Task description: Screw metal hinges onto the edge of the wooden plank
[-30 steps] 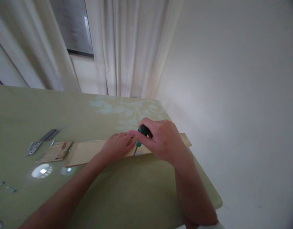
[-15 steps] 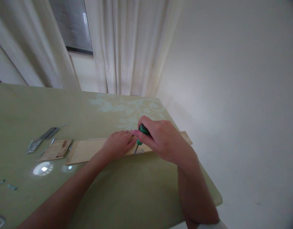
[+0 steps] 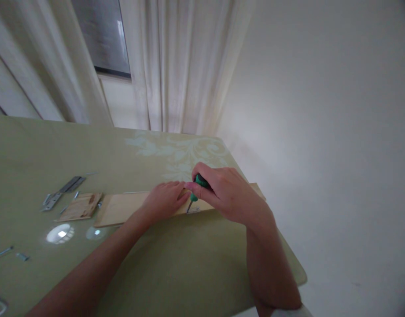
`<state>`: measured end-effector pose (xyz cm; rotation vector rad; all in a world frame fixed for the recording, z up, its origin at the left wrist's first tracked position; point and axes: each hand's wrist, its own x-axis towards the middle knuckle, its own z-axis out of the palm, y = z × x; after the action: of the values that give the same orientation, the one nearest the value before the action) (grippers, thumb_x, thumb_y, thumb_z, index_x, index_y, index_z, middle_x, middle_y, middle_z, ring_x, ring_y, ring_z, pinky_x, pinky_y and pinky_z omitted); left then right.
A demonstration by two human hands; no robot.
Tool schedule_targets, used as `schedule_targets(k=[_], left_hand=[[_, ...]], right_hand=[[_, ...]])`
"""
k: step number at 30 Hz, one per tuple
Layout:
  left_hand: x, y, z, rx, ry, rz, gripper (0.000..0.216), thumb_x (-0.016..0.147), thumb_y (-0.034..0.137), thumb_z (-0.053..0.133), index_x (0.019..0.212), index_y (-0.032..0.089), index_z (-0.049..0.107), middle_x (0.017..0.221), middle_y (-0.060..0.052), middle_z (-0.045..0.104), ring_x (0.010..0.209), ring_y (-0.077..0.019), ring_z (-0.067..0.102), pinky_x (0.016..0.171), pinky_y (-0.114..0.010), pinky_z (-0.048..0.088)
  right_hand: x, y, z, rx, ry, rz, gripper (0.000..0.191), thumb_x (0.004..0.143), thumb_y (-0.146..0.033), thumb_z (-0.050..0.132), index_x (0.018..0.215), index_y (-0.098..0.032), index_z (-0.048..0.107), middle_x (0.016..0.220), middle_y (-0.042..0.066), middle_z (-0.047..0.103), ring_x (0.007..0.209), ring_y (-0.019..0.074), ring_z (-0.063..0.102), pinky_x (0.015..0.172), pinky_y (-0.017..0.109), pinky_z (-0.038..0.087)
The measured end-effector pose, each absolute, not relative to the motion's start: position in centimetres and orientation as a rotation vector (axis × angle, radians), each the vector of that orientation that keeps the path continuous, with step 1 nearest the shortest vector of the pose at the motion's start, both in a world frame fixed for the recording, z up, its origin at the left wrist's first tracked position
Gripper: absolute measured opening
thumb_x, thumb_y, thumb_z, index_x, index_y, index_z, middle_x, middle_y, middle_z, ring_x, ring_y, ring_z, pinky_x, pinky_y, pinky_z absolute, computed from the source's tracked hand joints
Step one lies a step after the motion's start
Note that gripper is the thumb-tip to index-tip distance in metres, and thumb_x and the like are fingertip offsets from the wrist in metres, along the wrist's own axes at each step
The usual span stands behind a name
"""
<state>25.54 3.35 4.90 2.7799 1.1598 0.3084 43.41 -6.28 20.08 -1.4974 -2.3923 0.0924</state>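
A long pale wooden board (image 3: pixel 118 209) lies flat on the green table (image 3: pixel 176 264). My left hand (image 3: pixel 163 200) presses palm-down on the board, fingers lying flat. My right hand (image 3: pixel 224 191) is wrapped round a green-handled screwdriver (image 3: pixel 196 186), held upright. The screwdriver's tip meets a small metal hinge plate (image 3: pixel 192 211) at the board's near edge, just right of my left fingertips.
A smaller wooden piece (image 3: pixel 79 206) lies left of the board. Metal hinges (image 3: pixel 62 190) and loose screws (image 3: pixel 11 253) sit further left. Bright light spots (image 3: pixel 60 233) mark the cloth. The table's right edge drops to a pale floor; curtains hang behind.
Both hands stay on the board and screwdriver; the right hand's grip has shifted slightly round the handle. The view has drifted a little to the left.
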Motion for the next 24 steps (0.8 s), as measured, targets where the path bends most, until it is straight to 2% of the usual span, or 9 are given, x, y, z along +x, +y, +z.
schedule_targets(k=[12, 24], left_hand=[[25.63, 3.06, 5.61, 2.753, 1.162, 0.322, 0.040, 0.108, 0.044, 0.040, 0.111, 0.019, 0.070, 0.098, -0.012, 0.077, 0.093, -0.0294, 0.073, 0.081, -0.039, 0.052], [25.71, 3.02, 5.81, 2.747, 1.158, 0.311, 0.045, 0.109, 0.046, 0.036, 0.108, 0.018, 0.071, 0.100, -0.013, 0.077, 0.093, -0.0292, 0.073, 0.081, -0.039, 0.052]], right_hand=[[43.80, -6.19, 20.29, -1.423, -2.408, 0.226, 0.024, 0.111, -0.043, 0.046, 0.105, -0.022, 0.057, 0.086, 0.001, 0.068, 0.078, 0.0174, 0.058, 0.073, 0.029, 0.035], [44.00, -6.13, 20.39, -1.370, -2.426, 0.320, 0.021, 0.111, -0.040, 0.046, 0.105, -0.022, 0.056, 0.093, 0.002, 0.069, 0.083, 0.0177, 0.059, 0.077, 0.029, 0.038]])
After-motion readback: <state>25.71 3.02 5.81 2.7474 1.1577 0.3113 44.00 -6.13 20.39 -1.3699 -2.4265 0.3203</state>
